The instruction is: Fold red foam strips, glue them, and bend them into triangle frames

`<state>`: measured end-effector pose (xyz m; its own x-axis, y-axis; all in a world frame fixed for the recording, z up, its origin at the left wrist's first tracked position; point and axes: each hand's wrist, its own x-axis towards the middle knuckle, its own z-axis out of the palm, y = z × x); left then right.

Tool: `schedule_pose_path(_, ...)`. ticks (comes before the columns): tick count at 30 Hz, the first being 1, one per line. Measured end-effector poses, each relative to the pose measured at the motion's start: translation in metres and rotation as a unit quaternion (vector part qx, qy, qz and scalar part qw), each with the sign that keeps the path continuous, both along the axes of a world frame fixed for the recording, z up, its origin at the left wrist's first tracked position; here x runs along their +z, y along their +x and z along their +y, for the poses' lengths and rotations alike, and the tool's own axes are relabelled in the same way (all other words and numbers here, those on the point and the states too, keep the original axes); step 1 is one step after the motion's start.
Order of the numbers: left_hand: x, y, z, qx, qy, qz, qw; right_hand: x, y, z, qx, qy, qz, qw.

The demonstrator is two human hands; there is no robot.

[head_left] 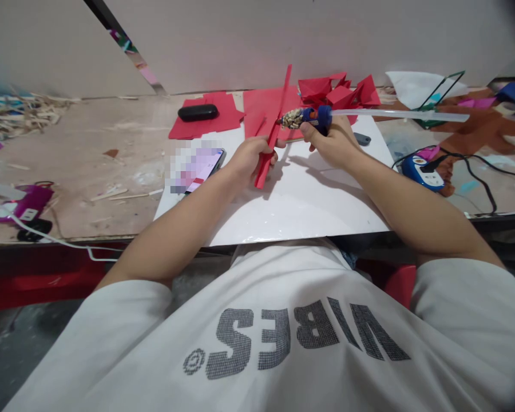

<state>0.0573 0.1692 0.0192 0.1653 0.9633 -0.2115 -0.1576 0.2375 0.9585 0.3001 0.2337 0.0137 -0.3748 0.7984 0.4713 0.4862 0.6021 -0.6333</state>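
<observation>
My left hand (pixel 251 160) is closed around the lower part of a long folded red paper strip (pixel 278 123), which stands tilted up and away from me. My right hand (pixel 332 143) grips a blue hot glue gun (pixel 315 116) with a clear glue stick (pixel 399 115) poking out to the right. The gun's crusted nozzle (pixel 290 118) points left and touches the red strip. Both hands hover over a white sheet (pixel 300 200) on the table.
Red paper sheets (pixel 208 120) and folded red pieces (pixel 335 88) lie behind the white sheet. A black case (pixel 197 112) rests on the red paper. A phone (pixel 203 166) lies left of my hands. A blue device (pixel 420 171) with cables sits at right.
</observation>
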Motion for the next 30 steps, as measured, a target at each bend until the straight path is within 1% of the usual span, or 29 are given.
schedule_pose_path(5,0.006,0.002,-0.006,-0.034,0.017,0.036,0.999,0.003,-0.001,0.000,-0.013,0.001,0.019,1.000)
schedule_pose_path(10,0.006,0.002,-0.009,-0.050,0.026,0.080,0.995,0.005,-0.002,-0.002,-0.016,0.000,0.026,1.000)
schedule_pose_path(17,0.005,0.004,-0.005,-0.013,0.015,0.059,0.998,0.010,-0.001,-0.006,-0.022,0.026,0.024,0.999)
schedule_pose_path(21,0.006,0.005,-0.003,0.016,-0.014,0.034,0.999,0.013,-0.001,-0.008,-0.037,0.017,0.017,0.999)
schedule_pose_path(26,0.010,0.003,-0.003,0.040,-0.041,0.018,0.998,0.011,-0.003,-0.007,-0.034,0.019,0.056,0.998)
schedule_pose_path(30,0.009,0.000,0.001,0.065,-0.088,-0.001,0.994,0.009,-0.002,-0.006,-0.041,0.025,0.071,0.996)
